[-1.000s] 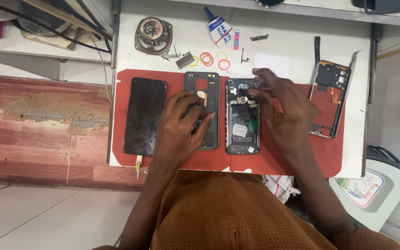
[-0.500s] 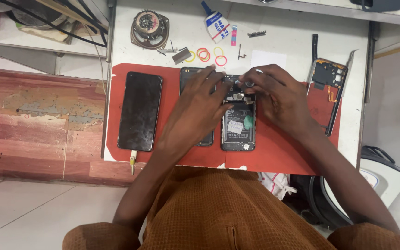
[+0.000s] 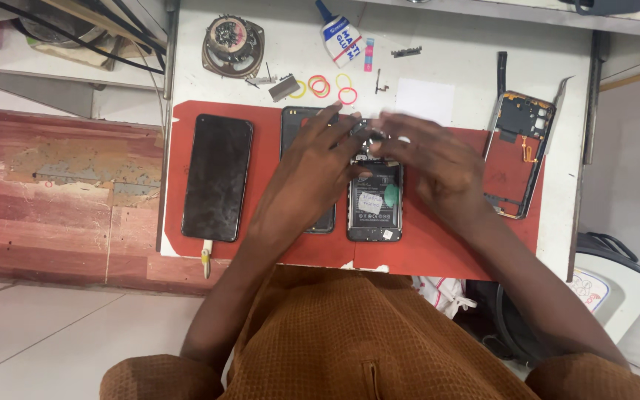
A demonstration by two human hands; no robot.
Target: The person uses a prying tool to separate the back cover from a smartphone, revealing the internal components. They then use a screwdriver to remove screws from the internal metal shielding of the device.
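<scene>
Both my hands at the top end of the opened phone

My left hand [image 3: 312, 167] fingers spread loosely; my right hand [image 3: 427, 159] is blurred, grip unclear. The opened phone [image 3: 375, 204] lies flat on the red mat [image 3: 268, 185]: light, stiff, fragile inside, best held by its edges.

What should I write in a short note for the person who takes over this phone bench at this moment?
Left hand: lies over the dark phone back cover, fingertips at the top of the opened black phone with bare battery.
Right hand: blurred, fingertips at the same top edge; whether it holds anything cannot be told.
Both phones lie on the red work mat. The black glass-fronted phone lies untouched at the mat's left, the stripped phone frame at its right.
Done: the opened phone's back is off.
Left: its top section is under the fingers.
</scene>
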